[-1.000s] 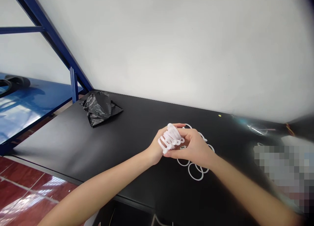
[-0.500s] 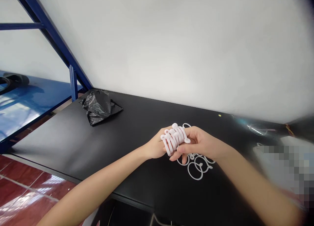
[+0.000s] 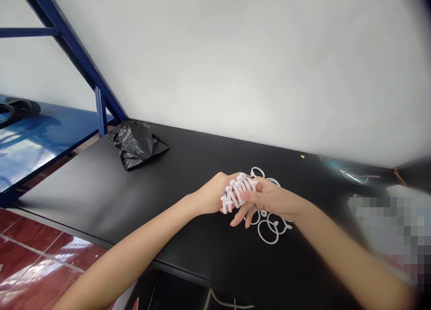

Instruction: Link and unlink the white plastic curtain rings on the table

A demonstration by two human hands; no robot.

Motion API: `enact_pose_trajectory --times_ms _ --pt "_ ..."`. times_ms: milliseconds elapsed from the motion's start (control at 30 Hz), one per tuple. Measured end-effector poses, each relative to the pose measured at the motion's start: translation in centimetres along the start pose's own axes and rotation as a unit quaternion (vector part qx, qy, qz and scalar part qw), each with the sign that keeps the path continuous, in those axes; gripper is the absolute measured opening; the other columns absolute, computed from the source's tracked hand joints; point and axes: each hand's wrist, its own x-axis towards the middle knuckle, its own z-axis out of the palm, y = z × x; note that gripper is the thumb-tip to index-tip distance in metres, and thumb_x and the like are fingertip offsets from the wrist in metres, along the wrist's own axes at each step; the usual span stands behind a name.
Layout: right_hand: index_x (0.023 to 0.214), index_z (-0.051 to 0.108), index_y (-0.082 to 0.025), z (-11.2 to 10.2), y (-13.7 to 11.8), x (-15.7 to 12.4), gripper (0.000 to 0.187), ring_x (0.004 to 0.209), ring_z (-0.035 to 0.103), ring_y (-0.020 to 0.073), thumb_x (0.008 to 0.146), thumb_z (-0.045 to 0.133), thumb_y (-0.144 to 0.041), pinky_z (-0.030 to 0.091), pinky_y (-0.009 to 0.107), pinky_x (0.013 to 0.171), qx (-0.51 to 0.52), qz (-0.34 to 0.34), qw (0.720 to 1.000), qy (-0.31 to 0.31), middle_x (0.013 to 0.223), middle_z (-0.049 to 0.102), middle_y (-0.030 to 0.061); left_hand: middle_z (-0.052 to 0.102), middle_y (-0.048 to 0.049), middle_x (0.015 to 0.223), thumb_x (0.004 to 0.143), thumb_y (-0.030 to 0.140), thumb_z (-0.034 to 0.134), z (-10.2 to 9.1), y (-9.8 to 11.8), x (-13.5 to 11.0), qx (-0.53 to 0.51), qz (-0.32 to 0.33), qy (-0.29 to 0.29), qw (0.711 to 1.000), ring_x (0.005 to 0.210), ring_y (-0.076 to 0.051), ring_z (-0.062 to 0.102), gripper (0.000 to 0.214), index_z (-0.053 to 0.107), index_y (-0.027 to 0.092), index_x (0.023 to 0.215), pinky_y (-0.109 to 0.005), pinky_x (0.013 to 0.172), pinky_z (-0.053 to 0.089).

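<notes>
White wall (image 3: 235,67) behind, blue rack (image 3: 97,108) off to the left, red floor tile (image 3: 33,256) below. The black bench (image 3: 84,193) carries everything. A crumpled black plastic bag (image 3: 136,144) sits at the bench's far left corner, well apart from the hands. Left hand (image 3: 210,195) is in mid-bench with fingers held together and pointing right. The ring stack (image 3: 237,189) of white plastic loops is threaded over those fingers, so the fingers work as a peg and keep the loops lined up side by side. Right hand (image 3: 269,198) meets it fingertip to fingertip, thumb side against the end of the stack and the other fingers splayed loosely downward. Can't tell whether it's actually pinching a loop. Loose rings (image 3: 269,231) lie flat and overlapping on the bench just under and beside the right hand, in easy reach. Versus 0.5 s ago: both hands sit lower, nearer the bench, the stack lies flatter and its loops are more spread out, and the right hand's fingers have opened up rather than curling under the stack. Bag and loose rings haven't shifted.
</notes>
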Motion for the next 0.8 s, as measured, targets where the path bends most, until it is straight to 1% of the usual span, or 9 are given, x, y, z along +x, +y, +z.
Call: enact_pose_trajectory --times_ms 67,167,267,333,467,533,667,733,800 --pt "0.096 0.07 -0.013 0.1 0.0 -0.1 0.031 0.083 0.075 0.0212 0.074 0.08 -0.033 0.061 0.025 0.066 -0.04 -0.005 0.999 -0.001 0.094 0.075 0.0088 0.072 -0.0025 0.088 0.074 0.018 0.064 -0.1 0.0 0.0 -0.007 0.0 -0.002 1.0 0.072 -0.018 0.067 0.034 0.062 0.016 0.109 -0.025 0.066 0.05" --pt "0.087 0.072 -0.016 0.7 0.6 0.3 0.029 0.079 0.074 0.0188 0.063 0.086 -0.027 0.061 0.03 0.074 -0.082 -0.036 0.994 0.061 0.086 0.076 0.0036 0.073 -0.0024 0.088 0.072 0.015 0.063 -0.1 0.0 0.0 0.008 -0.016 -0.001 1.0 0.07 -0.018 0.067 0.043 0.06 0.018 0.115 -0.025 0.063 0.049" --pt "0.078 0.073 -0.016 1.4 1.3 0.9 0.026 0.068 0.073 0.0176 0.061 0.086 -0.031 0.061 0.03 0.07 -0.081 -0.041 0.987 0.133 0.074 0.074 0.0018 0.074 -0.002 0.086 0.072 0.014 0.062 -0.2 0.0 0.0 0.061 -0.033 -0.003 0.998 0.068 -0.019 0.068 0.051 0.057 0.019 0.123 -0.025 0.061 0.047" --pt "0.075 0.073 -0.015 1.7 1.6 1.3 0.026 0.063 0.073 0.017 0.064 0.084 -0.036 0.061 0.029 0.066 -0.069 -0.033 0.986 0.148 0.071 0.074 0.0024 0.074 -0.0042 0.09 0.072 0.018 0.064 -0.3 0.1 0.0 0.129 -0.033 -0.008 0.991 0.068 -0.021 0.068 0.054 0.056 0.018 0.125 -0.026 0.059 0.045" --pt "0.072 0.072 -0.014 1.6 1.6 1.4 0.031 0.064 0.073 0.0173 0.07 0.08 -0.043 0.062 0.028 0.064 -0.075 -0.03 0.989 0.126 0.073 0.074 0.0043 0.072 -0.0097 0.104 0.073 0.027 0.067 -0.3 0.0 0.0 0.21 0.0 -0.02 0.977 0.065 -0.021 0.066 0.054 0.056 0.017 0.126 -0.026 0.055 0.04" --pt "0.078 0.073 -0.014 1.3 1.3 1.2 0.033 0.069 0.074 0.018 0.073 0.077 -0.046 0.061 0.025 0.061 -0.087 -0.035 0.989 0.111 0.078 0.075 0.006 0.073 -0.0071 0.097 0.075 0.026 0.065 -0.4 0.0 -0.1 0.19 0.008 -0.017 0.982 0.061 -0.018 0.064 0.052 0.056 0.018 0.125 -0.024 0.055 0.039" --pt "0.099 0.072 -0.012 0.0 0.4 0.3 0.041 0.091 0.074 0.0223 0.089 0.059 -0.05 0.06 0.025 0.064 -0.045 -0.022 0.999 -0.017 0.103 0.074 0.0134 0.069 -0.0002 0.078 0.075 0.017 0.06 -0.4 0.3 -0.3 0.102 0.015 0.001 0.995 0.055 -0.014 0.059 0.045 0.056 0.019 0.12 -0.021 0.053 0.039" --pt "0.106 0.07 -0.011 -0.4 0.0 -0.1 0.045 0.099 0.072 0.0244 0.095 0.051 -0.049 0.06 0.029 0.073 -0.016 -0.003 0.997 -0.073 0.11 0.072 0.0159 0.069 -0.0002 0.079 0.078 0.019 0.058 -0.2 0.4 -0.3 0.084 0.021 0.002 0.996 0.057 -0.013 0.06 0.04 0.056 0.019 0.117 -0.021 0.055 0.041" --pt "0.109 0.068 -0.011 -0.6 0.0 -0.2 0.048 0.1 0.072 0.0252 0.097 0.045 -0.05 0.06 0.032 0.076 0.002 0.01 0.996 -0.086 0.111 0.072 0.0167 0.07 -0.0023 0.084 0.081 0.021 0.057 0.0 0.3 -0.3 0.096 0.028 -0.003 0.995 0.061 -0.015 0.062 0.033 0.057 0.019 0.114 -0.022 0.058 0.042"
